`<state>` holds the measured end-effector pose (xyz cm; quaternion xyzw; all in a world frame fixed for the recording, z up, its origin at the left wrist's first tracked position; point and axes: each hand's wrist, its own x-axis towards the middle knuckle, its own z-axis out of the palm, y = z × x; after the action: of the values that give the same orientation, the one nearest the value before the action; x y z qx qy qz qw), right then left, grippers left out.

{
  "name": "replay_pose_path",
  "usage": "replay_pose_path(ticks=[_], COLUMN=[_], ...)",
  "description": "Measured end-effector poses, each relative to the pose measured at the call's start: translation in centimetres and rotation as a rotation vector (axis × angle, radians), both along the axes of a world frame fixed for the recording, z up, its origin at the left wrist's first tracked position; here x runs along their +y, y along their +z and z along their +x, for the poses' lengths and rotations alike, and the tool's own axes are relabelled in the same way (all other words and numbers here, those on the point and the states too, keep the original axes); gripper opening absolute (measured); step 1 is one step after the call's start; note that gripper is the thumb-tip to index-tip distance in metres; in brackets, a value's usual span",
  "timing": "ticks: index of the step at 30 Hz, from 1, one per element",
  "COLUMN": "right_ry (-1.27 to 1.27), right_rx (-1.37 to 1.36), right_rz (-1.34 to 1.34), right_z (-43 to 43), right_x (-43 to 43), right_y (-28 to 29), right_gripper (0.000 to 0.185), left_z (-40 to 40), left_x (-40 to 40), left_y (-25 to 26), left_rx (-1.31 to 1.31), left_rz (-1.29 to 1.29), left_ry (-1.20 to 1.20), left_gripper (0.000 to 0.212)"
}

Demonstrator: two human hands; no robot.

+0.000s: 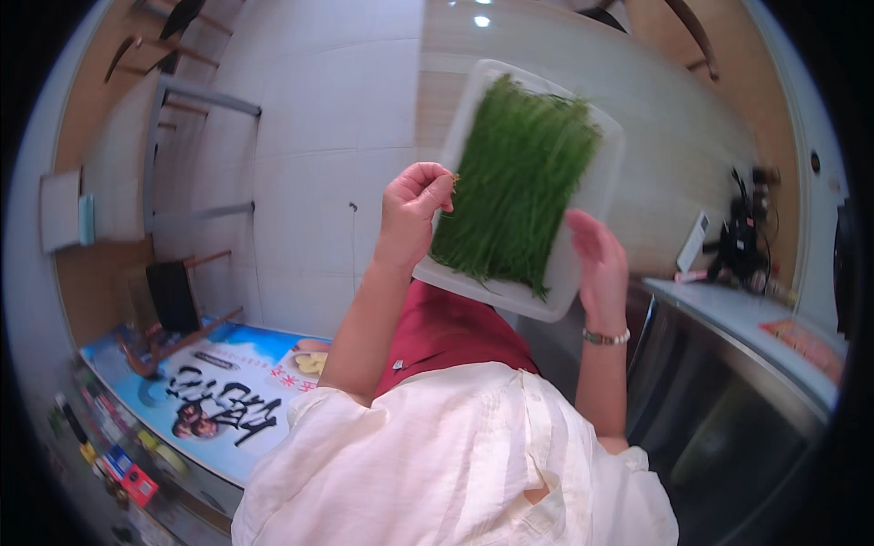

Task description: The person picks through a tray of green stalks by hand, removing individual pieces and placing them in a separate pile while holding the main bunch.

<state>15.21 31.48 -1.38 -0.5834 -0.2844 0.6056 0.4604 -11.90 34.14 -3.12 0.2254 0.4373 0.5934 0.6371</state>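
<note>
A white plastic tray (588,300) stands at the edge of a table, its near end reaching over the person's dark red trousers (464,331). Thin green vegetable stalks (522,184) lie side by side in it as a thick layer. At the tray's left side, my left hand (418,194) pinches a small yellowish-brown plant scrap (455,181) between thumb and fingertips. My right hand (602,263), with a bracelet at the wrist, hovers by the right wall, fingers extended and slightly blurred. Nothing shows in it; whether it touches the rim cannot be told.
The tray rests on a light table (672,130). To the right are a white handset-like device (693,242), black equipment (741,235) and a steel-fronted counter (724,382). A printed banner panel (225,382), a black-seated chair (174,297) and another table (119,164) stand left.
</note>
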Motion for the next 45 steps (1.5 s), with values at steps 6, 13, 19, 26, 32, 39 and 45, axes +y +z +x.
replay_pose_path(ticks=[6,13,19,26,32,39,45], right_ry=[-0.116,-0.138,-0.183,-0.26,-0.293,-0.229,-0.197], right_rx=[-0.703,-0.694,-0.867,-0.908,-1.005,-1.03,-0.986], right_rz=[0.08,-0.172,-0.223,-0.241,-0.32,-0.231,-0.252], right_z=[3.1,3.6,1.8,0.8,-0.4,1.9,3.0], right_x=[1.0,2.8,2.8,2.7,3.5,3.4,2.0], right_y=[-4.6,-7.0,-6.3,-6.4,-5.9,-6.4,-6.8], right_gripper=[0.044,0.05,0.05,0.049,0.046,0.038,0.033], left_z=[-8.4,-9.5,-4.6,-2.0,-2.1,-5.9,-8.9], left_x=[1.2,9.6,20.9,27.5,28.2,21.5,18.4], left_y=[-9.1,-27.1,-41.2,-54.9,-54.1,-36.8,-17.5], left_rx=[-0.072,-0.05,0.033,0.347,-0.281,-0.367,-0.084], left_rz=[-0.179,-0.475,-0.595,-0.609,-0.617,-0.531,-0.338], left_ry=[0.272,0.152,-0.042,-0.022,-0.123,-0.185,0.058], left_gripper=[0.008,0.008,0.019,0.02,0.021,0.029,0.026])
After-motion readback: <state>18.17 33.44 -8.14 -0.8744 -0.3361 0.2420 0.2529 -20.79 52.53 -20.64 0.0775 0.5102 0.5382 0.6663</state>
